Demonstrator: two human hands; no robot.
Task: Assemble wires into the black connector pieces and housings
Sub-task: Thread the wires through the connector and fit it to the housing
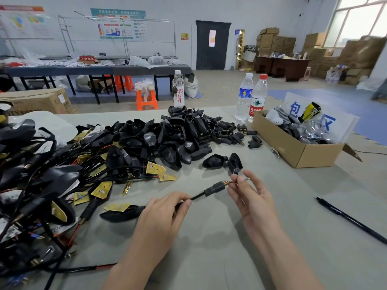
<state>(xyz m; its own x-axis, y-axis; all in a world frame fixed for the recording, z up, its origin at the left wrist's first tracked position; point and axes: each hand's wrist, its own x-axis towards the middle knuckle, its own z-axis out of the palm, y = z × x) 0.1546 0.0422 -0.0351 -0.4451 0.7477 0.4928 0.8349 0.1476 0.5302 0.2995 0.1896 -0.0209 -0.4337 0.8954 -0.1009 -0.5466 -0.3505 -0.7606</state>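
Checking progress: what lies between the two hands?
Head view: black cable, gripped by the left hand, carrying a black connector piece; the right hand pinches its wire ends.

Read from the table (209, 243) centre: the housing pile (178, 135) is lying at 11 o'clock, the wire tangle (41, 185) is spreading at 9 o'clock, the carton (299, 151) is sitting at 2 o'clock with two bottles (244, 101) standing just behind its left corner, and the pen (349, 218) is lying at 4 o'clock.
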